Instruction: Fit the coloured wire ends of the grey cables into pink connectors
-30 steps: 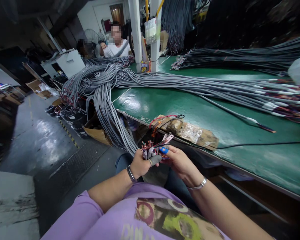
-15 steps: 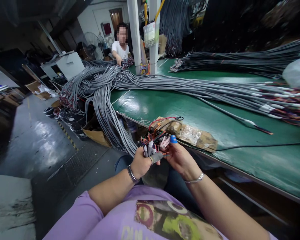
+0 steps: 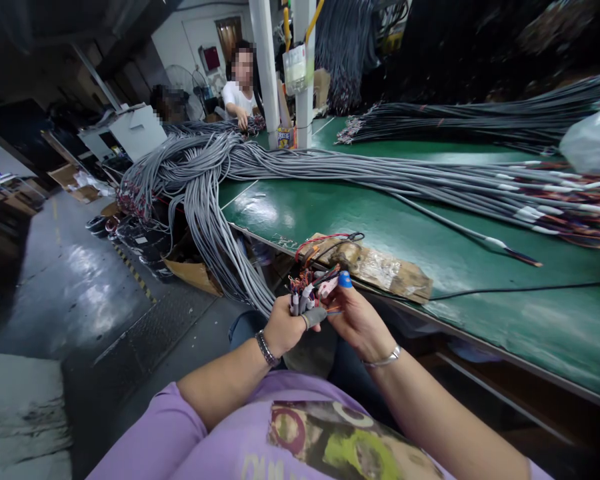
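My left hand (image 3: pixel 289 328), with a grey cover on its thumb, is closed round a bundle of grey cable ends (image 3: pixel 307 299). White wraps mark these ends, and thin coloured wires fan out at the top. My right hand (image 3: pixel 359 317) wears a blue cover on its thumb and is closed on the coloured wires (image 3: pixel 333 309) at the right side of the bundle. Its fingertips are partly hidden. From the bundle, grey cables (image 3: pixel 237 257) run up to the left over the table edge.
On the green table (image 3: pixel 300 207) lies a long bundle of grey cables (image 3: pixel 380 172). A taped cardboard-like piece (image 3: pixel 385 267) with red and black leads sits at the near edge. Behind stand white posts (image 3: pixel 266 73) and a co-worker (image 3: pixel 237 97) touching cables. Cartons (image 3: pixel 77 183) are on the floor.
My right hand has shifted slightly at the wires. Dark wires in the bundle now point to the right more plainly. The co-worker's hand has moved a little to the right.
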Tool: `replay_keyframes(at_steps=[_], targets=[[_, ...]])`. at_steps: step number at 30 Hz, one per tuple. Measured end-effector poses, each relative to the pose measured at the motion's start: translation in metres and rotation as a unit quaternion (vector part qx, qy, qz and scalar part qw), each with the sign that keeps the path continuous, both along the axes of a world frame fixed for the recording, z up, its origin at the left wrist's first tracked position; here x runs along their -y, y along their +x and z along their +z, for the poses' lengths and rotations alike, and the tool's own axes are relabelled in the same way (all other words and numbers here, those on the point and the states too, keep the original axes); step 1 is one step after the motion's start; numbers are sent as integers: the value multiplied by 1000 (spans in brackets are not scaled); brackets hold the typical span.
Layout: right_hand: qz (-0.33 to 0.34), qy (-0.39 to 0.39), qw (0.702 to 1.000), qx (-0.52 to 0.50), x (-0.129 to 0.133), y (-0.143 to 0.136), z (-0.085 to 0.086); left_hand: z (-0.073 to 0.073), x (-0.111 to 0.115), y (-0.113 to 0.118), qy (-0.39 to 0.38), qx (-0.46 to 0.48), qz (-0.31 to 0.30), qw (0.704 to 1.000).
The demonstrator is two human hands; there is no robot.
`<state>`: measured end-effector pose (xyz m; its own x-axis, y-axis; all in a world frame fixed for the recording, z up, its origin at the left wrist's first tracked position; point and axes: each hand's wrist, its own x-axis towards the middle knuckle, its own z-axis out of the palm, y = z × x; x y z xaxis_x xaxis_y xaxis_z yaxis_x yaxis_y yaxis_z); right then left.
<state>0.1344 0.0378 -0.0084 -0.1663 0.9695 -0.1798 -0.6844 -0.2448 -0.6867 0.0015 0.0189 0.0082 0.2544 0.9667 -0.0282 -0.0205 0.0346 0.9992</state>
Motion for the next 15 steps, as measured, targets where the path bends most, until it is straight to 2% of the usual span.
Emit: replay_keyframes(at_steps=[7, 15], targets=[[-7, -11, 999, -32, 3, 5, 3, 0, 7, -6, 20, 2, 16, 1000], [11, -13, 1000, 16, 6, 10, 3, -5, 6, -10, 22, 24, 54, 998]])
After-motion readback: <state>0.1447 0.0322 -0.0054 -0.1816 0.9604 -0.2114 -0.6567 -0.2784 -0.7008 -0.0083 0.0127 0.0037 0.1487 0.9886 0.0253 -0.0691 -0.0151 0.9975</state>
